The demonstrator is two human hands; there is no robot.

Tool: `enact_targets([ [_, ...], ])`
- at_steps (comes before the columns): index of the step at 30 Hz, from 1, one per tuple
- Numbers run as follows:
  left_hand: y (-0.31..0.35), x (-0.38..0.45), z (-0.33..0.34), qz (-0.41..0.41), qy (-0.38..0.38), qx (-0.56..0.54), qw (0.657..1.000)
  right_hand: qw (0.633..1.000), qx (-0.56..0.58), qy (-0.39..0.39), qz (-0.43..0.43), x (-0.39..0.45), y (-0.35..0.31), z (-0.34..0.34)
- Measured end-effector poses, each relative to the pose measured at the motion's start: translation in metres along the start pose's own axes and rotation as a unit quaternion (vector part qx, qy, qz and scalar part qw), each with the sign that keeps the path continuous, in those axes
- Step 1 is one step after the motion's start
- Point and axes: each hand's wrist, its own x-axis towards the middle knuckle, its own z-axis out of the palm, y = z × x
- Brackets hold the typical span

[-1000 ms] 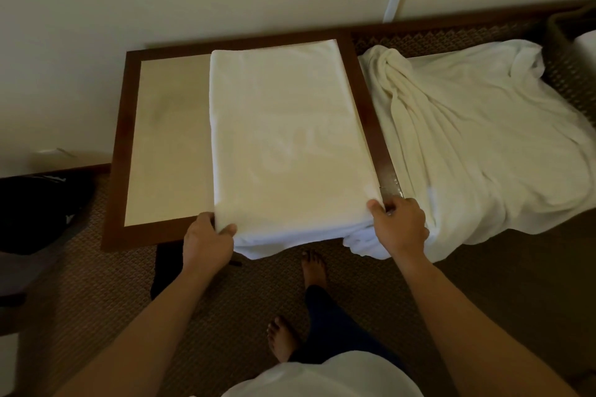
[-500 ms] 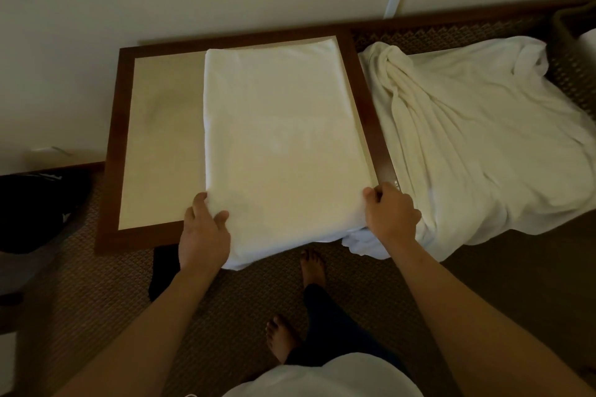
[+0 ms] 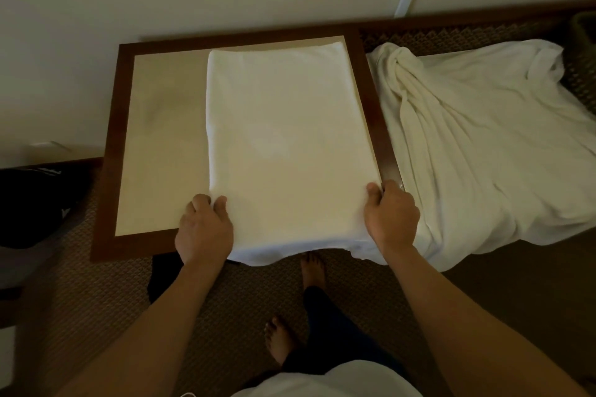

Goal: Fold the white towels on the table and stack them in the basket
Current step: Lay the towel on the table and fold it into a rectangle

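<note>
Head view: bare table (image 3: pixel 154 151) top lies left of the towel (image 3: pixel 283 145). The left hand (image 3: pixel 203 232) pinches its near-left corner, the right hand (image 3: pixel 392 219) its near-right — near edge overhanging. A towel heap (image 3: pixel 490 145) spreads rightward.

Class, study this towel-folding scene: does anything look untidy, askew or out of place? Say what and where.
Yes. The folded towel overhangs the table at its near edge, sagging unevenly between the left hand and the right hand. To the right, a crumpled white pile lies unfolded, twisted near its far corner.
</note>
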Motion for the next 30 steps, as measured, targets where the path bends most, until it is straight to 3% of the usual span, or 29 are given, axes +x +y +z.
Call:
enact_targets([
  [4, 0.008, 0.010, -0.003, -0.035, -0.006, -0.038, 0.999, 0.999, 0.029, -0.002, 0.024, 0.009, -0.009, 0.004],
  [7, 0.025, 0.031, -0.009, -0.027, -0.030, -0.110, 0.993, 0.999, 0.028, -0.025, -0.016, 0.023, -0.014, 0.004],
  [9, 0.033, 0.047, -0.011, -0.064, -0.051, -0.155, 0.985, 0.997, 0.040, -0.048, -0.045, 0.033, -0.017, 0.003],
  [15, 0.028, 0.050, -0.002, -0.081, -0.017, -0.074, 0.994, 0.996, 0.013, -0.083, -0.032, 0.046, -0.017, 0.004],
  [25, 0.039, 0.112, -0.014, -0.065, -0.033, -0.131, 0.989, 0.994, 0.052, -0.090, -0.037, 0.079, -0.040, 0.008],
  [30, 0.058, 0.140, -0.012, -0.108, -0.040, -0.196, 0.974, 0.987, 0.122, -0.106, 0.009, 0.107, -0.064, 0.014],
])
